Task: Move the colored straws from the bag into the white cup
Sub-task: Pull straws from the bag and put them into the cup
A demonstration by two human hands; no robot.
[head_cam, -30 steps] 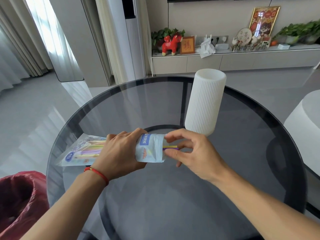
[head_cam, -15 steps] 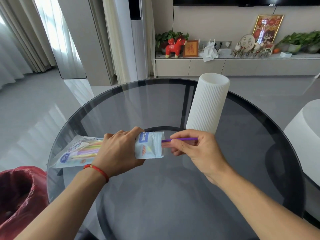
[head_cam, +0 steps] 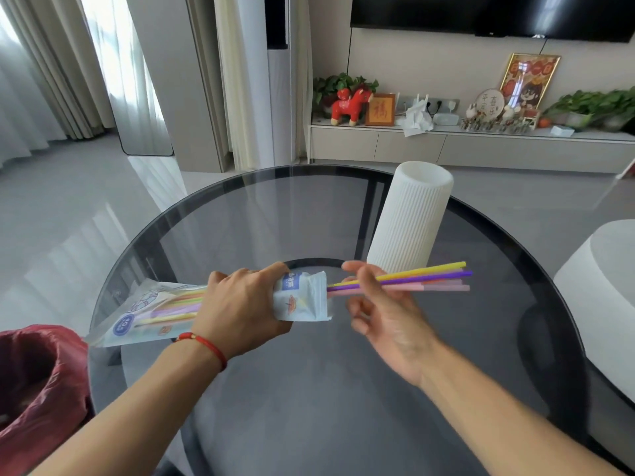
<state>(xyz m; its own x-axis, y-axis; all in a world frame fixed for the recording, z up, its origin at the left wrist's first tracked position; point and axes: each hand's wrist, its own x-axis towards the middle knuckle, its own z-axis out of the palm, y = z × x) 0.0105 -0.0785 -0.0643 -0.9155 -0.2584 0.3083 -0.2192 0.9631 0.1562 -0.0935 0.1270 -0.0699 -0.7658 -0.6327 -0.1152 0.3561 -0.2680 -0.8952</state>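
Observation:
A pale blue plastic bag (head_cam: 302, 298) of colored straws lies sideways just above the glass table, and my left hand (head_cam: 240, 310) is wrapped around its middle. Several more straws show through the bag's clear left part. My right hand (head_cam: 381, 304) pinches a bundle of yellow, purple and pink straws (head_cam: 429, 278) that is almost fully out of the bag's open right end. The straw tips point right, in front of the base of the tall ribbed white cup (head_cam: 409, 221), which stands upright behind my right hand.
The round dark glass table (head_cam: 309, 389) has a black rim. A red bag-lined bin (head_cam: 37, 389) sits at the lower left, a white rounded seat (head_cam: 601, 286) at the right. A TV cabinet with ornaments lines the far wall.
My right hand has drawn a bundle of straws rightward out of the bag; earlier only a purple tip showed. My left hand kept holding the bag. The view rose slightly.

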